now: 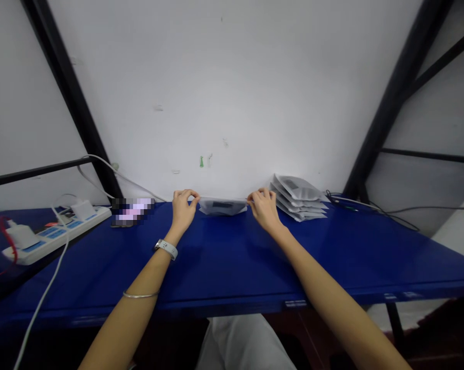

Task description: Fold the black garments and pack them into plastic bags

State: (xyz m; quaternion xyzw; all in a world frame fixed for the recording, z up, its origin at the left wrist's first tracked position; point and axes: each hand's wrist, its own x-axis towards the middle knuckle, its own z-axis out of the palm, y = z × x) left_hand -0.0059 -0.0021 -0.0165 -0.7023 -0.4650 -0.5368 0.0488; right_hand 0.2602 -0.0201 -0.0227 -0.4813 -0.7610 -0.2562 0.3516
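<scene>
A translucent white plastic bag with something dark inside is near the back of the blue table, between my two hands. My left hand pinches its left upper corner between thumb and fingertips. At the opposite corner, my right hand has its thumb and fingers closed on the edge in the same way. Just right of that hand stands a stack of several similar bags, the top one showing a dark patch. Exactly what lies inside the bags cannot be made out.
On the left lies a white power strip with plugged-in chargers and a white cable hanging over the front edge. A phone rests near the wall. Black cables trail at the right back, beside a black frame post.
</scene>
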